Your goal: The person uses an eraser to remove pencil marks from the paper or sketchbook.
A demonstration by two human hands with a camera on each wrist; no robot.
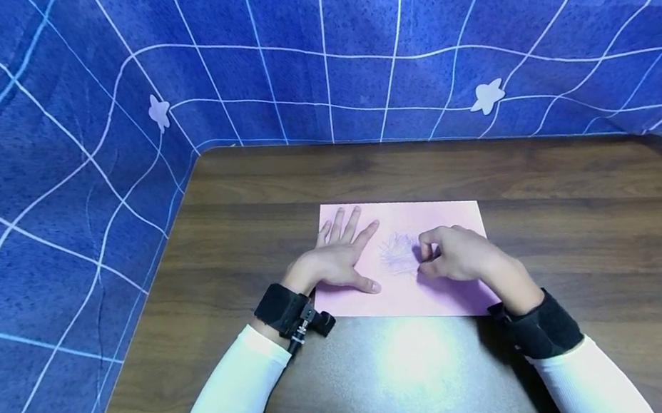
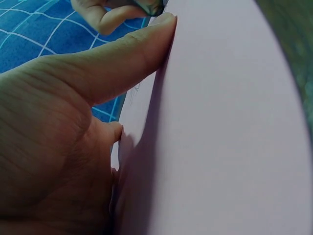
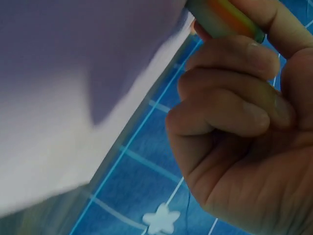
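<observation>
A pink sheet of paper (image 1: 397,297) lies on the table, with a light purple scribble (image 1: 398,253) near its middle. My left hand (image 1: 340,261) rests flat on the sheet's left part, fingers spread. In the left wrist view, its thumb (image 2: 132,56) touches the paper. Right of the scribble, my right hand (image 1: 458,253) is low over the sheet. It pinches a short, thick crayon-like stick (image 3: 227,19) striped in grey-green, orange and yellow, and the other fingers (image 3: 220,110) are curled into the palm. The stick's tip is out of sight in the right wrist view.
The brown wooden table (image 1: 263,188) extends around the sheet, with a bright glare (image 1: 416,359) in front of it. Blue cloth (image 1: 293,46) with white and light-blue lines and star shapes (image 1: 488,97) hangs behind and to the left.
</observation>
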